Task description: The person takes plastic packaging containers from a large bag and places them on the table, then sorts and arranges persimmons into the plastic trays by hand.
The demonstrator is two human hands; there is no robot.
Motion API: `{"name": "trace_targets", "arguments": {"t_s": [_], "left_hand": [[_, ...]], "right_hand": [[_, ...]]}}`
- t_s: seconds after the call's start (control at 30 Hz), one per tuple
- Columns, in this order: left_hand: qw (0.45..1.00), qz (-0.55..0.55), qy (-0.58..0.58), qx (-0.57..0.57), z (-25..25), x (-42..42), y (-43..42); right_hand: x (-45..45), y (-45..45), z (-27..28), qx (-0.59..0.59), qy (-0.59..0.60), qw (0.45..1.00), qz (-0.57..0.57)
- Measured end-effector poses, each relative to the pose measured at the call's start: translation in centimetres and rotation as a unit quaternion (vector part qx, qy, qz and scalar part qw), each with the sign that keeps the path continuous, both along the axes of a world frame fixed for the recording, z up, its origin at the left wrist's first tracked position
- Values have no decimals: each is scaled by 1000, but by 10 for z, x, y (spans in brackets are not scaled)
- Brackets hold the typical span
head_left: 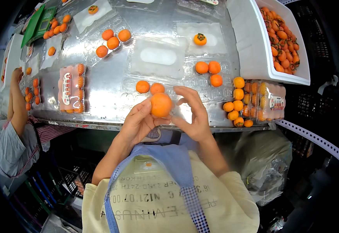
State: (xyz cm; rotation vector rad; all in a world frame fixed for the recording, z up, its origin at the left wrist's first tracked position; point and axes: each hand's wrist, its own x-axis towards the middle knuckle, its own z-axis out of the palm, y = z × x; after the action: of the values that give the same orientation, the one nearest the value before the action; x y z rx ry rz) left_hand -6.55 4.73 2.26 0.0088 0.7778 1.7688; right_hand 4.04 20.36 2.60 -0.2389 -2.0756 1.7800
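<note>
1. 1 orange fruit (161, 105) – pinched btwn thumb & fingers of left hand (137, 120), over the worktop (103, 83) near its front edge.
2. Right hand (194, 116) – fingers spread & curved, just beside that fruit; can't tell if touching.
3. Clear plastic, uncovered: near tray (129, 87) w/ 2 fruit, right tray (200, 80) w/ 3, far-left tray (117, 25) w/ 4.
4. 2 labelled packs, fruit inside both: left pack (67, 89), right pack (272, 101); approx. 7 fruit by the latter's left side.
5. 1 white bin (253, 50), right: heap of fruit, too many to count.
</note>
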Motion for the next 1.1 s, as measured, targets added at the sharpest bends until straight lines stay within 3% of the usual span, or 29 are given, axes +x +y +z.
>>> {"name": "trace_targets", "arguments": {"t_s": [0.07,0.37,0.47,0.57,0.77,0.87,0.97,1.1], "left_hand": [[1000,-8,-17,2,0,2,0],[999,-31,-15,-9,-3,5,0],[999,-35,-21,-17,-4,5,0],[995,-65,-73,4,-6,1,-1],[995,-77,-64,-16,-8,2,-2],[996,-77,-44,-12,-21,0,-6],[995,-9,30,-92,-12,1,5],[990,-3,60,-127,-18,1,4]], "right_hand": [[-3,-1,6,78,-8,997,19],[-4,-2,0,114,-13,993,34],[-3,-2,-1,82,-21,996,42],[-2,-1,-1,-23,-8,998,62],[-1,0,-4,-46,-44,993,95],[-1,1,-6,-19,-59,996,68],[-4,1,-5,130,-62,990,-1],[-4,-6,-14,150,-80,985,-9]]}}
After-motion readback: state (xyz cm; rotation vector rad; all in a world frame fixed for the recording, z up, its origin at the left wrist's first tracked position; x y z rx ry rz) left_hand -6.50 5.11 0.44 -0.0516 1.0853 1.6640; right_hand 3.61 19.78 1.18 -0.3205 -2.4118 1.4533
